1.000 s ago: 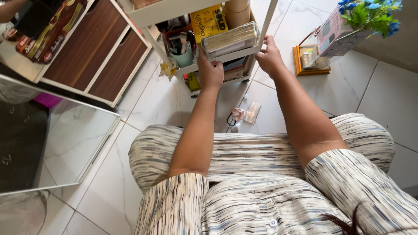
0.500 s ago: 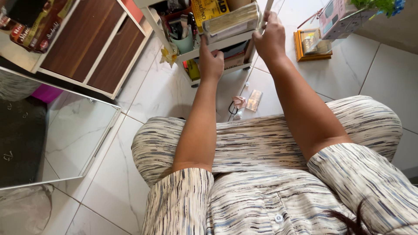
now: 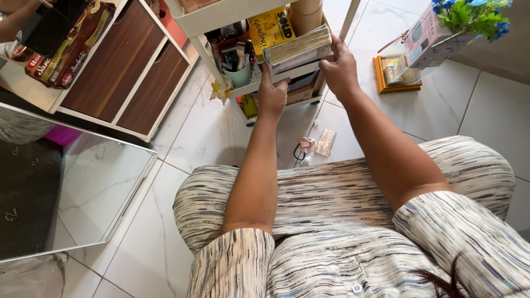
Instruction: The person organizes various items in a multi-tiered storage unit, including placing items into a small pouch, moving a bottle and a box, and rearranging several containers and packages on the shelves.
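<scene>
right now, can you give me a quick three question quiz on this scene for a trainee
1. True or false: both hands touch the thick book on the white cart.
2. What stands left of the book on that shelf? A) a teal cup of tools B) a kettle C) a shoe
3. What lies on the floor tiles near the cart's foot?

Key:
1. True: left hand at its lower edge, right hand at its end.
2. A
3. A small clear packet and a pink scrap.

Mirror (image 3: pixel 72 193) leaning at left on white tile floor (image 3: pixel 486 110). Wood-front drawer unit (image 3: pixel 118 72) w/ white frame, upper left. Blue artificial flowers (image 3: pixel 469 14) top right, orange-framed item (image 3: pixel 395 72) below them. Small wrappers (image 3: pixel 317 143) on floor.
</scene>
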